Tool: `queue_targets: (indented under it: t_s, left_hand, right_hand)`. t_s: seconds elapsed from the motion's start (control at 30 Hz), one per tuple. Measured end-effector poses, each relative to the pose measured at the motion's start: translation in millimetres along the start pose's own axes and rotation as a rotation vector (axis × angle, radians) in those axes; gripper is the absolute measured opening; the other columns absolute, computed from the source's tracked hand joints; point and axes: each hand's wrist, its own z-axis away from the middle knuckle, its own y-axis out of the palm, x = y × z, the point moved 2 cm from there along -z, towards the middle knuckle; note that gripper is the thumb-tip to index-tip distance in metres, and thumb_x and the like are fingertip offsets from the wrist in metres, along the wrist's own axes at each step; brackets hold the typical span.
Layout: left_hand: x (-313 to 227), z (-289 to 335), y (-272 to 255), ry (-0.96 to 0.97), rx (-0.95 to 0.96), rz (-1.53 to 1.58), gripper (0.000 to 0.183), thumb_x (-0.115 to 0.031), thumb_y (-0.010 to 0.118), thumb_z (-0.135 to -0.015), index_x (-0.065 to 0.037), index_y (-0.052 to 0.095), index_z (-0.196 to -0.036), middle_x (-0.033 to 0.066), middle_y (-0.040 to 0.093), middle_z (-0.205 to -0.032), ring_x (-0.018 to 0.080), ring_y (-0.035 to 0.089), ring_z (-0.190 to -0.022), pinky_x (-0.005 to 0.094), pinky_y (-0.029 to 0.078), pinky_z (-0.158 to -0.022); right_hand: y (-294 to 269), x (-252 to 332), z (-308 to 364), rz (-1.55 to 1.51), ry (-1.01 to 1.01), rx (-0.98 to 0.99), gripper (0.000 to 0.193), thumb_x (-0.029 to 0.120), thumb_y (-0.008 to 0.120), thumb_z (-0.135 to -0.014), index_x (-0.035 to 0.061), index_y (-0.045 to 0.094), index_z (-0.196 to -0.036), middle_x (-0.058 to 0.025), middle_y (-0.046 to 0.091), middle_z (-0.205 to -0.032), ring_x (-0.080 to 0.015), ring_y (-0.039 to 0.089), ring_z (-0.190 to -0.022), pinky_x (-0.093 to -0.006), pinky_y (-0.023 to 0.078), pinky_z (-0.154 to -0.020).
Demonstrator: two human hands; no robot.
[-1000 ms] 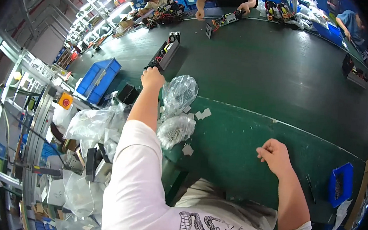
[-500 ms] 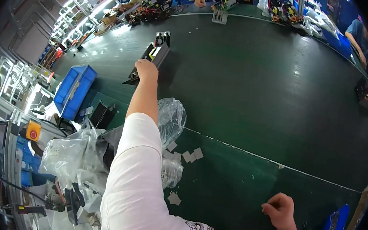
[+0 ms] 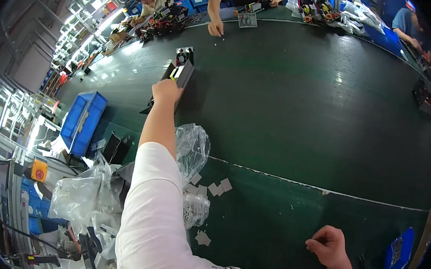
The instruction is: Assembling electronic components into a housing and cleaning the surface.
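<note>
With my left arm stretched out, my left hand (image 3: 167,90) grips the near part of a long dark metal housing (image 3: 185,76) on the dark green belt. A small black fan (image 3: 182,58) sits at its far end, and a yellow and white part shows inside. My hand covers some of the housing. At the lower right, my right hand (image 3: 328,244) hovers with curled fingers, thumb against forefinger; whatever may be inside is hidden. Close to it lie a thin dark tool (image 3: 363,266) and a blue bin (image 3: 399,253) of small parts.
Under my left arm lie clear plastic bags (image 3: 192,150) and several pale square pads (image 3: 220,187). A blue crate (image 3: 83,123) stands left. Another dark unit (image 3: 425,96) is at far right. Across the belt, a person's hand (image 3: 215,29) reaches near small white bits.
My left hand and the housing have come slightly nearer me. The person opposite has stretched a hand onto the belt. My right hand keeps its curled pose, and the view has shifted a little.
</note>
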Motion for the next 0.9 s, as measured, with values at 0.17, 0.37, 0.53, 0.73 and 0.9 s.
queue_targets:
  t_s: [0.17, 0.37, 0.53, 0.73, 0.9]
  left_hand:
    - [6, 34, -51, 0.116, -0.075, -0.057, 0.044, -0.052, 0.067, -0.086, -0.012, 0.074, -0.103, 0.0064, 0.073, -0.104, 0.0251, 0.069, -0.099, 0.0411, 0.05, -0.082]
    - [-11, 98, -100, 0.398, -0.13, -0.099, 0.04, -0.049, 0.065, -0.088, -0.011, 0.076, -0.089, 0.0064, 0.073, -0.094, 0.0255, 0.068, -0.098, 0.0425, 0.046, -0.087]
    - [-34, 194, -154, 0.632, -0.28, -0.143, 0.038, -0.048, 0.062, -0.09, -0.013, 0.075, -0.083, 0.0043, 0.071, -0.085, 0.0253, 0.064, -0.094, 0.043, 0.045, -0.082]
    - [-66, 351, -191, 0.967, -0.38, 0.181, 0.042, -0.05, 0.067, -0.084, -0.011, 0.068, -0.069, 0.0076, 0.067, -0.076, 0.0305, 0.062, -0.081, 0.0454, 0.047, -0.068]
    - [-86, 457, -179, 1.049, -0.278, 0.373, 0.043, -0.05, 0.068, -0.084, -0.011, 0.067, -0.066, 0.0062, 0.064, -0.075, 0.0281, 0.059, -0.084, 0.0427, 0.043, -0.077]
  right_hand:
    - [3, 2, -3, 0.088, -0.048, -0.002, 0.019, -0.006, 0.074, -0.081, 0.0019, 0.057, -0.079, -0.007, 0.065, -0.066, -0.0108, 0.063, -0.059, -0.0241, 0.049, -0.052]
    - [12, 9, -2, 0.104, -0.116, -0.031, 0.017, 0.002, 0.073, -0.085, 0.0024, 0.057, -0.082, -0.0063, 0.065, -0.068, -0.0102, 0.061, -0.06, -0.0246, 0.048, -0.053]
    - [9, 16, 1, 0.001, -0.225, -0.039, 0.017, 0.008, 0.072, -0.089, 0.0034, 0.057, -0.083, -0.0039, 0.061, -0.066, -0.0086, 0.056, -0.059, -0.0258, 0.045, -0.054]
    - [-55, 14, -3, -0.006, -0.771, -0.94, 0.022, 0.015, 0.068, -0.094, 0.0042, 0.054, -0.081, -0.0003, 0.055, -0.067, -0.007, 0.048, -0.061, -0.0246, 0.04, -0.057]
    - [-97, 2, -10, -0.275, -0.659, -1.061, 0.024, 0.018, 0.067, -0.096, 0.004, 0.055, -0.081, -0.0009, 0.055, -0.068, -0.0085, 0.049, -0.061, -0.0253, 0.041, -0.06]
